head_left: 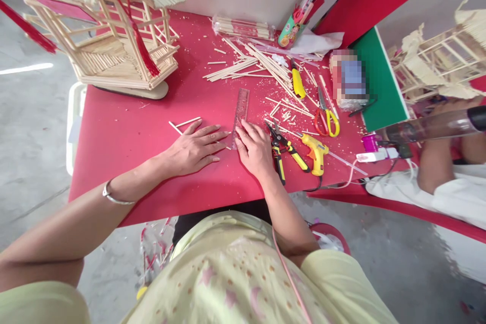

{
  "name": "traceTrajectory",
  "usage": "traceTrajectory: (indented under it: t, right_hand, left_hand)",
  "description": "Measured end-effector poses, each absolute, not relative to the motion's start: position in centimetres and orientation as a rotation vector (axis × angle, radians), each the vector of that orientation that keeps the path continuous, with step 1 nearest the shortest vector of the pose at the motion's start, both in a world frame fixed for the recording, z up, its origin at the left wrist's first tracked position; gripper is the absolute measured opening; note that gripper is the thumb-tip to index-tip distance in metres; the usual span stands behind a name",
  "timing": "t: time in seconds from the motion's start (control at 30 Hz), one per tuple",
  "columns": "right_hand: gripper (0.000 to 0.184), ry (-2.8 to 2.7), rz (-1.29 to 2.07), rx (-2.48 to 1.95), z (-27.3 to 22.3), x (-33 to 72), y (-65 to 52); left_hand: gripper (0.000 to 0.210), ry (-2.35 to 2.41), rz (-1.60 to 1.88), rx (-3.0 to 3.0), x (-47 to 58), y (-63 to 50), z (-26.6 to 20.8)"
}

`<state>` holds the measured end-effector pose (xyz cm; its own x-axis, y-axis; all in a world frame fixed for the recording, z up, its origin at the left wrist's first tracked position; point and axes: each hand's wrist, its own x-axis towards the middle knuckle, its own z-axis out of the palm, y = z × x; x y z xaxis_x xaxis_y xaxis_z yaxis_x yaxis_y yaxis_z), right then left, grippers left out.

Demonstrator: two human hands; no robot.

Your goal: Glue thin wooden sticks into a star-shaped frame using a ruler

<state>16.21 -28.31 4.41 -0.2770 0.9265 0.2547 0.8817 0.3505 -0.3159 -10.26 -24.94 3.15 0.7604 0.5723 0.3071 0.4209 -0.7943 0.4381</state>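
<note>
My left hand (199, 148) lies flat on the red tabletop (125, 126), fingers spread and pointing right. Just beyond its knuckles are short wooden sticks (188, 122), partly hidden by the hand. My right hand (253, 148) rests palm down with its fingertips on a clear ruler (242, 104), which lies lengthwise away from me. Its fingers are stretched out and wrap round nothing. Close to the right hand's right side lie pliers (292, 154) with black and yellow handles. A yellow glue gun (316, 153) is further right, its cord running off the table's front edge.
A stick-built pavilion model (121, 50) with red tassels stands at the back left. Loose sticks (266, 66), a yellow utility knife (298, 81) and scissors (327, 116) lie behind. A green divider (383, 86) and a power strip (375, 156) are right, near another person's arms (436, 164).
</note>
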Motion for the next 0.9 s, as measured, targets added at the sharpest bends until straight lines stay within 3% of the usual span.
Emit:
traceTrajectory:
  t: [0.9]
  right_hand:
    - [0.045, -2.232, 0.193, -1.571, 4.11, 16.51, -28.16]
  left_hand:
    - [0.047, 0.75, 0.607, 2.662, -10.38, -24.99, 3.02]
